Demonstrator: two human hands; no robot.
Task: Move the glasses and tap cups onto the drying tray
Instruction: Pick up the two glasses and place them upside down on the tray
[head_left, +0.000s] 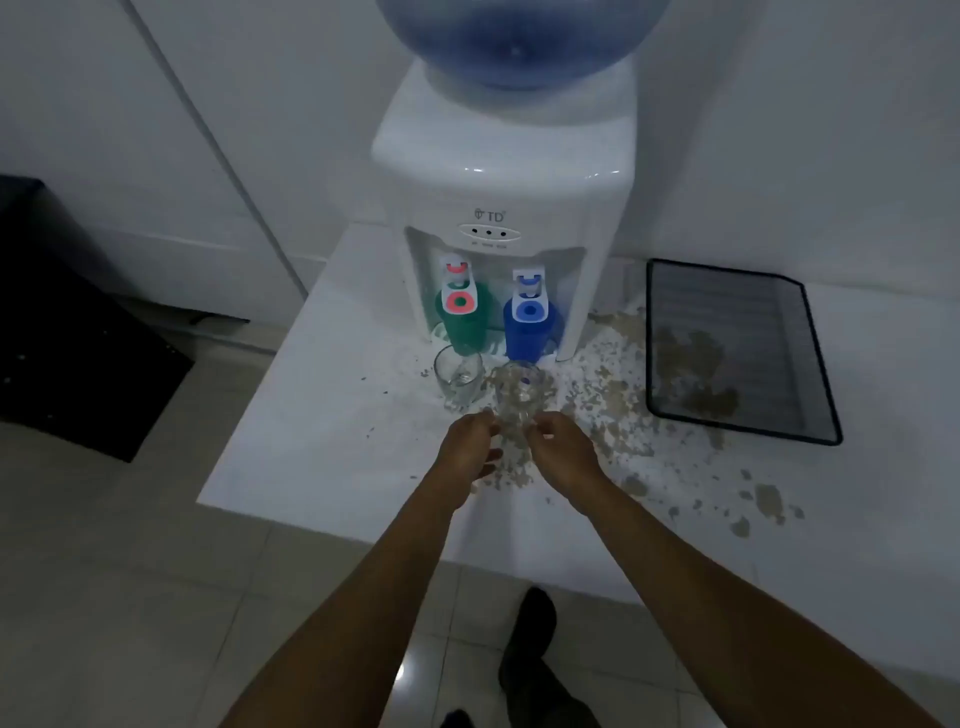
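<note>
Both hands, left hand (470, 441) and right hand (563, 447), cup 1 glass (519, 389); next, carrying it right onto the drying tray (823, 395).

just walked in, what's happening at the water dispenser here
A person reaches both hands, left hand and right hand, around a clear glass on the counter before the dispenser. A second glass stands beside it. The green cup and blue cup sit under the taps. The drying tray holds none yet.
</note>
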